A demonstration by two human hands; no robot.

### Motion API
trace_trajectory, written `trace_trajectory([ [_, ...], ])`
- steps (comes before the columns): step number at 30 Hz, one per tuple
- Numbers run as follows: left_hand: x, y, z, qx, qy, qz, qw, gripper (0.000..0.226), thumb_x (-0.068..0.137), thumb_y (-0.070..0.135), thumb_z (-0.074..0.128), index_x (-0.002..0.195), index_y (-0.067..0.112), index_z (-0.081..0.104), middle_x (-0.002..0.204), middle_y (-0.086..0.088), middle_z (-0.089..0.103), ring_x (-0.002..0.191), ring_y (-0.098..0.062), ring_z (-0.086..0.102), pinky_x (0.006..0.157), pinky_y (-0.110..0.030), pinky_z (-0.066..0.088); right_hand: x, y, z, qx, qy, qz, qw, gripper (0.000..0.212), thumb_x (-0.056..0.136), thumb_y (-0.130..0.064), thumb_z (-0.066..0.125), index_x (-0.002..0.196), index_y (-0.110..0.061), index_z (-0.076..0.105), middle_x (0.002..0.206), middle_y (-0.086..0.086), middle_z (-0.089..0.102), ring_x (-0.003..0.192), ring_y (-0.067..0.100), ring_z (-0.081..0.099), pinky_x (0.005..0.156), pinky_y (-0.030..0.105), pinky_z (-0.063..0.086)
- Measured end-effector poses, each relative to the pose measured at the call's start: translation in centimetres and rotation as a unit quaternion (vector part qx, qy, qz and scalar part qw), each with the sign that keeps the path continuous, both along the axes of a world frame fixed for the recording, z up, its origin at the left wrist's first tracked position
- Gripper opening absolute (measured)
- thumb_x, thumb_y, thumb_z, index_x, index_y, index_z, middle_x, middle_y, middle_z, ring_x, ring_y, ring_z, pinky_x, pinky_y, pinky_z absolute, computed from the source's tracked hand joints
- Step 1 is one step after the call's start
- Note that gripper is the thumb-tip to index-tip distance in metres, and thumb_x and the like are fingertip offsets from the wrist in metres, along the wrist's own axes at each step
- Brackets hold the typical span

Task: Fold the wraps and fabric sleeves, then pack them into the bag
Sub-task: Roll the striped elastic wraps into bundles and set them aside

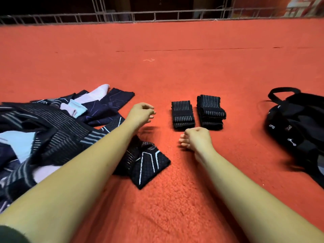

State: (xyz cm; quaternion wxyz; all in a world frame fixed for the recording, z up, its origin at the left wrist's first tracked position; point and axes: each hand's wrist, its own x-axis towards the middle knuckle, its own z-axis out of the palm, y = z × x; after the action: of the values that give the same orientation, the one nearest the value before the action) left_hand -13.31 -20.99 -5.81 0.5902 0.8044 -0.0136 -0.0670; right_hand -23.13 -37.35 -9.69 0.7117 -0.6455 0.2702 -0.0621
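fabric is making up everything to be packed here, so it is all looking light, limp and stretchy rather than stiff. the unfolded pile (43, 123) of striped wraps and patterned sleeves is lying tangled at the left. lifting one piece by a free end is likely going to work better than grabbing the middle, which would be dragging its neighbours along. a diamond-patterned sleeve (147, 163) is lying at the pile's edge, partly under the left forearm, and is looking like the easiest piece to take by its hem.

the left stack (183, 114) and the right stack (210, 111), both folded, are sitting side by side just beyond the hands. elastic folds may be springing open, so pinching across all layers from the sides seems wise.

the left hand (142, 111) is hovering with fingers loosely curled, holding nothing. the right hand (196, 139) is hanging loosely curled too, empty, just short of the left stack.

the bag (298, 123) is slumping at the far right, well apart from the stacks, its opening not clearly showing. the red carpet (175, 76) is offering wide bare room ahead, ending at a metal railing (157, 15).
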Motion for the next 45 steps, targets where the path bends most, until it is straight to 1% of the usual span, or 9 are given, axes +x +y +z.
trace_trajectory([
  [5, -4.5, 6.9, 2.3, 0.203, -0.099, -0.058, 0.972, 0.013, 0.09, 0.012, 0.065, 0.083, 0.022, 0.065, 0.084, 0.004, 0.069, 0.076, -0.011, 0.063, 0.074, -0.024, 0.045, -1.9, 4.1, 0.5, -0.096, 0.001, 0.167, 0.981, 0.022, 0.082, 0.003, 0.052, 0.069, -0.014, 0.052, 0.062, 0.009, 0.055, 0.049, 0.02, 0.052, 0.047, 0.024, 0.039],
  [7, -6.0, 9.5, 2.4, 0.304, -0.122, -0.079, 0.941, 0.003, 0.088, 0.019, 0.068, 0.091, 0.021, 0.069, 0.088, 0.003, 0.071, 0.082, -0.015, 0.067, 0.075, -0.026, 0.05, -2.2, 5.8, 0.8, -0.152, -0.008, 0.208, 0.966, 0.023, 0.08, 0.005, 0.062, 0.078, -0.015, 0.051, 0.064, 0.007, 0.056, 0.051, 0.018, 0.054, 0.047, 0.025, 0.042],
  [12, -8.1, 14.2, 0.4, 0.531, -0.12, -0.149, 0.826, 0.046, 0.085, 0.055, 0.068, 0.123, 0.03, 0.065, 0.121, 0.007, 0.068, 0.119, -0.016, 0.06, 0.098, -0.033, 0.043, -2.6, 10.0, 0.6, -0.265, -0.01, 0.348, 0.899, 0.034, 0.071, -0.012, 0.083, 0.086, -0.017, 0.054, 0.073, 0.007, 0.062, 0.065, 0.021, 0.058, 0.058, 0.032, 0.044],
  [17, -9.1, 15.9, -1.8, 0.478, -0.091, -0.193, 0.852, 0.057, 0.08, 0.055, 0.073, 0.129, 0.028, 0.062, 0.103, 0.008, 0.07, 0.107, -0.018, 0.064, 0.09, -0.031, 0.045, -2.6, 12.0, -0.9, -0.275, -0.006, 0.374, 0.886, 0.036, 0.064, -0.031, 0.089, 0.074, -0.014, 0.058, 0.067, -0.002, 0.061, 0.061, 0.013, 0.054, 0.063, 0.033, 0.045],
  [25, -11.0, 15.6, -2.3, 0.3, -0.182, -0.135, 0.927, 0.032, 0.075, 0.027, 0.084, 0.077, 0.019, 0.054, 0.069, 0.006, 0.051, 0.064, -0.008, 0.045, 0.059, -0.018, 0.033, -4.5, 11.9, 0.4, -0.053, -0.021, 0.326, 0.944, 0.026, 0.087, -0.015, 0.074, 0.07, -0.019, 0.053, 0.058, -0.009, 0.053, 0.047, 0.002, 0.047, 0.046, 0.015, 0.037],
  [29, -11.5, 15.5, -0.9, 0.244, -0.209, -0.138, 0.937, 0.038, 0.074, 0.023, 0.085, 0.066, 0.025, 0.048, 0.074, 0.007, 0.05, 0.067, -0.006, 0.045, 0.063, -0.019, 0.035, -5.0, 11.5, 1.2, 0.031, -0.027, 0.314, 0.948, 0.024, 0.09, -0.009, 0.069, 0.077, -0.02, 0.052, 0.062, -0.007, 0.056, 0.046, 0.0, 0.05, 0.046, 0.015, 0.039],
  [35, -12.5, 15.7, 0.2, 0.15, -0.181, -0.129, 0.963, 0.034, 0.078, 0.021, 0.083, 0.068, 0.023, 0.051, 0.092, 0.007, 0.069, 0.088, -0.01, 0.063, 0.085, -0.032, 0.047, -6.2, 9.8, 3.4, -0.009, -0.092, 0.275, 0.957, 0.027, 0.086, -0.009, 0.073, 0.075, -0.017, 0.049, 0.062, -0.001, 0.051, 0.048, 0.006, 0.043, 0.044, 0.017, 0.033],
  [40, -13.4, 15.1, 1.0, 0.141, -0.167, -0.156, 0.963, 0.033, 0.084, 0.016, 0.078, 0.074, 0.016, 0.046, 0.098, 0.008, 0.074, 0.088, -0.005, 0.066, 0.083, -0.031, 0.05, -7.7, 7.4, 4.3, -0.06, -0.085, 0.362, 0.926, 0.006, 0.086, -0.013, 0.073, 0.088, -0.011, 0.068, 0.079, 0.003, 0.065, 0.075, 0.018, 0.054, 0.064, 0.027, 0.042],
  [45, -13.9, 15.0, 0.1, 0.191, -0.093, -0.275, 0.938, 0.038, 0.084, 0.041, 0.071, 0.073, 0.023, 0.039, 0.104, -0.009, 0.072, 0.089, -0.028, 0.066, 0.086, -0.049, 0.054, -9.5, 6.1, 2.8, -0.019, -0.021, 0.416, 0.909, 0.022, 0.098, -0.01, 0.057, 0.079, -0.015, 0.048, 0.062, -0.001, 0.045, 0.053, 0.007, 0.039, 0.05, 0.017, 0.035],
])
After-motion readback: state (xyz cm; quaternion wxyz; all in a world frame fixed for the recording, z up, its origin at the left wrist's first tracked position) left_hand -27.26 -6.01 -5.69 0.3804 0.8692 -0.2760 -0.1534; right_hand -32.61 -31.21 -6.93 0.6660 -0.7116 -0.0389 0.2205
